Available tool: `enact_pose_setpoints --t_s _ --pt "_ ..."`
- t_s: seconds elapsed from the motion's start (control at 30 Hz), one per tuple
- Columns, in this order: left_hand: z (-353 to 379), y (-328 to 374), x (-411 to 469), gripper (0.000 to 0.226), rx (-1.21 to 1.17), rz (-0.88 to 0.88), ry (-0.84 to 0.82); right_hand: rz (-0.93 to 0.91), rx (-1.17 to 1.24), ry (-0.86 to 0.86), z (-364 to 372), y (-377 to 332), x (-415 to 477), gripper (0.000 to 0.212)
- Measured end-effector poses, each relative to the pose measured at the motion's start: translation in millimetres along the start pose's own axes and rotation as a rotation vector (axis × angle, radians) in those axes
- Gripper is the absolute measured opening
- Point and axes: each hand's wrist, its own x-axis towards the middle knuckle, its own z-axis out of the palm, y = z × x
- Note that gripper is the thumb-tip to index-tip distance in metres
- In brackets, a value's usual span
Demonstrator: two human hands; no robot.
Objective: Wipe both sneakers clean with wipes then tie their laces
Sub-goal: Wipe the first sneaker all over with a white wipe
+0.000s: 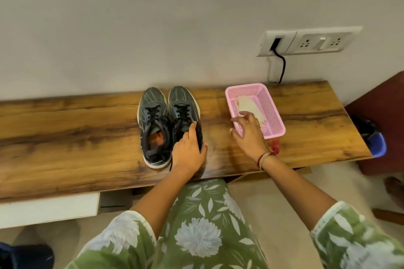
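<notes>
Left hand [188, 153]: fingers clamped round sneaker [183, 109] heel. Right hand [249, 132]: fingers spread apart over basket [278, 125], wipe [248, 103] just beyond fingertips.

This looks like a room in someone's home, with a long wooden shelf [65, 129] set against a plain pale wall [153, 17]. On the shelf stand a pair of sneakers [153, 124] and a small pink plastic basket [274, 116], and just above its right end the wall has a white plate of switches and plug holes [310, 41] with a black cord [282, 65] hanging down from it. Past the right end of the shelf is a dark red piece of furniture [384, 102], and the person sitting in front of the shelf wears soft green clothes with big white flowers [196, 236].
</notes>
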Motion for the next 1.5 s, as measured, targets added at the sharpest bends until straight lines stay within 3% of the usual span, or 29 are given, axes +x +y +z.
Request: enact_pose_setpoints --t_s 0.13,0.37,0.53,0.77,1.07,1.23,1.4,1.5 --pt "1.7 0.7 -3.4 0.074 0.107 -0.018 -0.037 0.185 0.122 0.138 -17.9 34.8 32.4 0.026" --pt "1.2 -0.5 -5.4 0.074 0.093 -0.032 -0.058 0.446 -0.069 -0.063 -14.7 84.8 79.0 0.044" --pt "2.4 -2.9 -5.5 0.077 0.061 -0.029 -0.029 0.459 -0.106 -0.106 -4.3 89.9 84.7 0.045" --pt "3.9 -4.4 -5.0 0.079 0.047 -0.032 -0.039 0.497 -0.102 -0.031 -3.1 90.3 92.5 0.04" --pt "4.4 -5.6 -5.6 0.079 0.052 -0.028 -0.046 0.498 -0.078 0.098 -4.6 87.8 92.2 0.01" --pt "5.0 -6.3 -5.2 0.079 0.056 -0.026 -0.042 0.451 -0.112 0.118 -4.5 88.1 92.2 0.005" --pt "5.7 -6.1 -5.5 0.079 0.059 -0.028 -0.043 0.267 0.118 0.072 -6.8 83.7 87.5 0.007" --pt "5.7 -6.0 -5.0 0.079 0.06 -0.03 -0.048 0.359 0.41 0.107 -8.7 79.3 90.4 0.018"
